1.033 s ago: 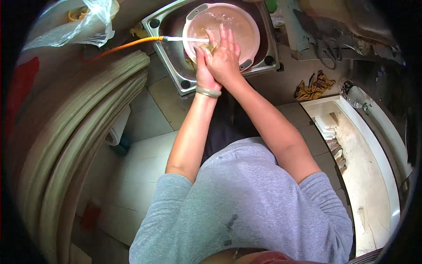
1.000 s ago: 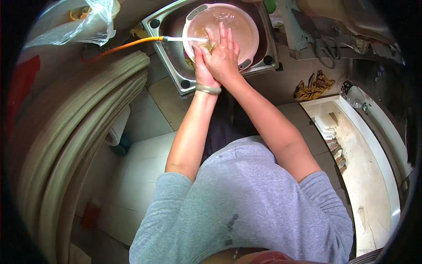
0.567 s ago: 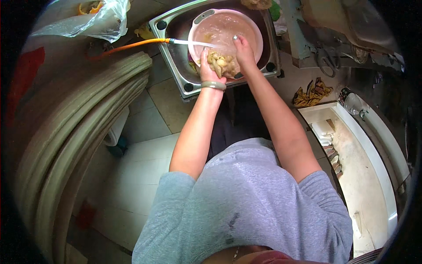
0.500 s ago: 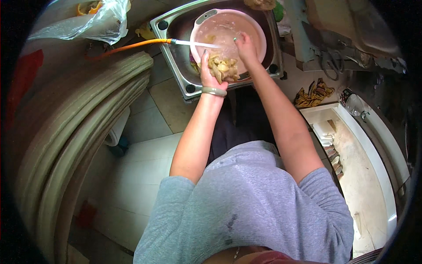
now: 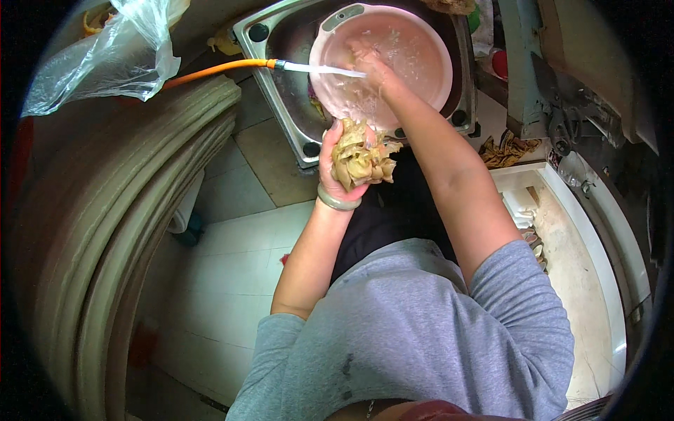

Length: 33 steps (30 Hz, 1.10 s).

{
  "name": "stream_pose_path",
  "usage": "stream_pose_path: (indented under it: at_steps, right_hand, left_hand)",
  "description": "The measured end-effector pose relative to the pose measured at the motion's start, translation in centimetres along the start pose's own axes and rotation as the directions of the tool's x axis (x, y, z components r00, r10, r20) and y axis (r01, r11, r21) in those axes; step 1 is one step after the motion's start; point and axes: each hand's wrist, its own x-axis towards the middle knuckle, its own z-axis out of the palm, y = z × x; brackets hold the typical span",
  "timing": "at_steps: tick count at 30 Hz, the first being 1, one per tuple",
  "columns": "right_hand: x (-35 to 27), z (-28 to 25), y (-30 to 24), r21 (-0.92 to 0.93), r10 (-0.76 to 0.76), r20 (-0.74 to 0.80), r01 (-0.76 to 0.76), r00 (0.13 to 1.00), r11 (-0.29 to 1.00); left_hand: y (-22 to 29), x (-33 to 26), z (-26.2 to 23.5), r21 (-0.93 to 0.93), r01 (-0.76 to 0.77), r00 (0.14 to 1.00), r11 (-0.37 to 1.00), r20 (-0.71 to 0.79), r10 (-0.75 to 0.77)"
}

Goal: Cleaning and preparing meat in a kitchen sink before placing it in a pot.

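Note:
My left hand (image 5: 328, 163), with a bangle at its wrist, is wrapped round a clump of wet, pale yellow-brown vegetable pieces (image 5: 365, 160). It holds the clump by the near rim of a pink basin (image 5: 444, 77), which sits in a metal sink (image 5: 289, 77). Inside the basin my right hand (image 5: 371, 62) is down in the water. Splashing blurs its fingers, so I cannot see whether they grip anything. From the left, an orange hose (image 5: 228, 67) pours a white stream of water (image 5: 326, 69) across the basin, close to the right hand.
A clear plastic bag (image 5: 119, 56) hangs at upper left, above thick stacked curved edges (image 5: 161, 154). Right of me stands a white-rimmed tray or drawer (image 5: 576, 281). A brown patterned cloth (image 5: 509, 149) lies beyond it. Pale tiles (image 5: 225, 274) cover the floor.
My left hand has drawn the vegetable pieces back toward me, out over the basin's near rim. My right hand has moved left and lower into the water. The view has shifted slightly.

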Motion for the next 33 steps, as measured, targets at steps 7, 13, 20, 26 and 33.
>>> stream_pose_path:
  at_steps: [7,13,20,26,33]
  right_hand:
    - [-2.9,-4.4,-5.2,0.102,0.212,0.622,-0.346,0.754,0.933]
    - [-6.7,-2.2,-1.8,-0.004,0.212,0.588,-0.26,0.78,0.966]
    - [-6.6,-4.6,-1.9,-0.181,0.354,0.711,-0.328,0.608,0.927]
    - [-7.1,-5.5,1.2,0.139,0.351,0.745,-0.647,0.567,0.75]
    - [-5.5,-7.1,2.3,0.617,0.512,0.664,-0.786,0.545,0.038]
  left_hand:
    - [0.6,-0.3,-1.9,-0.047,-0.02,0.986,0.999,0.167,0.028]
    - [0.4,0.6,-2.4,-0.065,-0.091,0.948,0.994,0.3,0.106]
    - [0.2,1.6,-4.2,-0.183,-0.109,0.959,0.977,0.239,0.151]
    - [-0.3,2.1,-4.4,-0.16,-0.138,0.955,0.977,0.241,0.174]
    - [-1.1,9.4,-6.1,-0.117,-0.209,0.975,0.971,0.047,0.215]
